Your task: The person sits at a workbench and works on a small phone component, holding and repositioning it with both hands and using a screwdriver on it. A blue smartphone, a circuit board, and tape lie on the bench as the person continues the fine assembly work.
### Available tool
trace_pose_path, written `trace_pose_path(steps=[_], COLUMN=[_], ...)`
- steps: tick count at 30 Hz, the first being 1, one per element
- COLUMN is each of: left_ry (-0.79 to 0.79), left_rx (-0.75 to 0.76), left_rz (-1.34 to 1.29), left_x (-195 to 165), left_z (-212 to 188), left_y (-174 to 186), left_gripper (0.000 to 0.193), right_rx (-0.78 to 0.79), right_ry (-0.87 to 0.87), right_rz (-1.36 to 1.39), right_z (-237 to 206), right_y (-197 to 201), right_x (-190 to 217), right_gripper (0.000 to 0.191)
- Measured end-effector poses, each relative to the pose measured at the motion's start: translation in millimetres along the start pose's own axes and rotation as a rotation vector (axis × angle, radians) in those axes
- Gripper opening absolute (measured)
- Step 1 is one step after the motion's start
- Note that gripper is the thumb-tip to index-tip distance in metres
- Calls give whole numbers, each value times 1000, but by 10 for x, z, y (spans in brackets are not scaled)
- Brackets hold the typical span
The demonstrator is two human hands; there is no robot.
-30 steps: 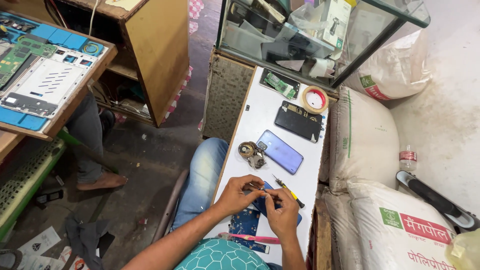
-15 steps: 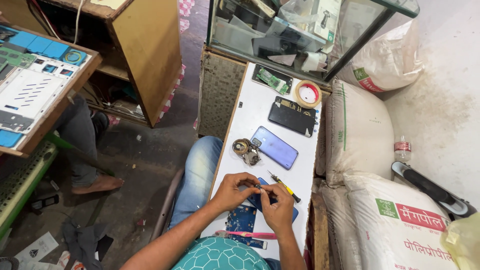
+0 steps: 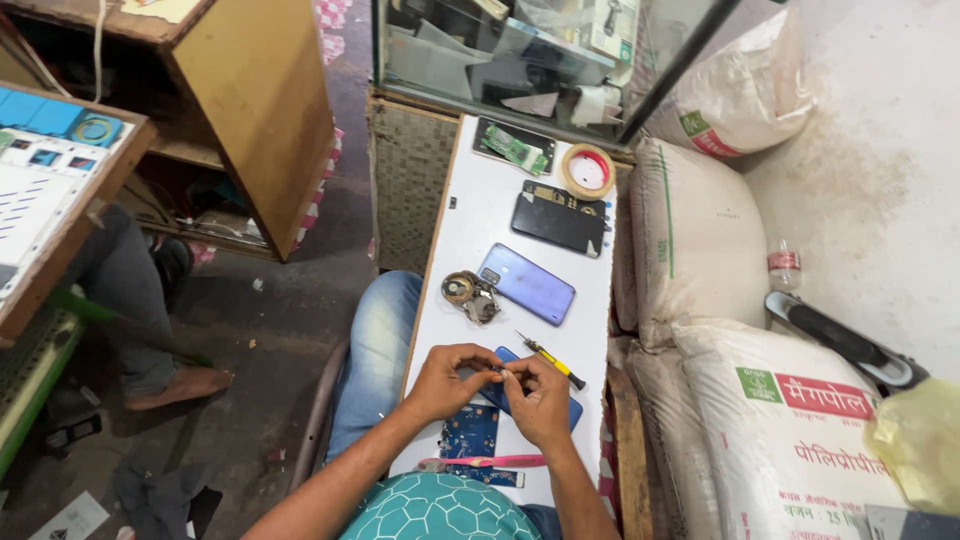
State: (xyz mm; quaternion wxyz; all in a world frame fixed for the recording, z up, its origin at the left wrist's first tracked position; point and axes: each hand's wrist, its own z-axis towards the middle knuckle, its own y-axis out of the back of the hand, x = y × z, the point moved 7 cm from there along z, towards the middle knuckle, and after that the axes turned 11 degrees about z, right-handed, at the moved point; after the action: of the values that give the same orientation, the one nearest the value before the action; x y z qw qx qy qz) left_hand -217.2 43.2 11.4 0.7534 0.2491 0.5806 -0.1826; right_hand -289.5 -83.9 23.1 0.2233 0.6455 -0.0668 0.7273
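You are looking down at a narrow white table (image 3: 480,215) that runs away from you. Your left hand (image 3: 445,382) and your right hand (image 3: 540,398) meet above its near end, fingertips pinched together on a tiny part (image 3: 503,373) that is too small to make out. Both hands are closed narrow around it, fingers curled.

Under your hands lies a blue phone (image 3: 570,412), mostly hidden by them. Just beside your right hand, on its far side, a small screwdriver (image 3: 548,358) with a yellow and black handle lies at a slant on the table. Below your hands a blue circuit board (image 3: 468,432) rests flat, and a pink strip-like tool (image 3: 490,462) lies across the table edge nearest you.

Farther up the table, a purple phone (image 3: 527,284) lies tilted, with a small cluster of round metal parts (image 3: 468,293) just to its left. Beyond that sits a black phone back (image 3: 558,218), then a roll of tape (image 3: 587,171) and a green circuit board (image 3: 515,148) near a glass display case (image 3: 530,50).

White sacks (image 3: 700,240) are stacked along the right side of the table. To the left, another person's leg and bare foot (image 3: 165,380) rest on the floor.
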Motion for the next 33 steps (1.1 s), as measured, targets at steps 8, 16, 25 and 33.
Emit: trace_pose_path(steps=[8,16,25,33], left_ry=[43,18,-16,-33], left_rx=[18,8,7,18], left_rz=[-5,-50,13,-52], left_x=[3,-38,-37,182], left_z=[7,11,-13,-71], left_y=[-53,-79,-106,-192], left_gripper=[19,17,18,20], right_rx=[-23,-33,25,56], right_ry=[10,-6,97,-49], right_rz=[-26,-24,57,142], right_z=[-5,6,31,-21], right_y=[28,46,53,114], right_x=[79,122,133,-206], right_gripper=[4,3,1,4])
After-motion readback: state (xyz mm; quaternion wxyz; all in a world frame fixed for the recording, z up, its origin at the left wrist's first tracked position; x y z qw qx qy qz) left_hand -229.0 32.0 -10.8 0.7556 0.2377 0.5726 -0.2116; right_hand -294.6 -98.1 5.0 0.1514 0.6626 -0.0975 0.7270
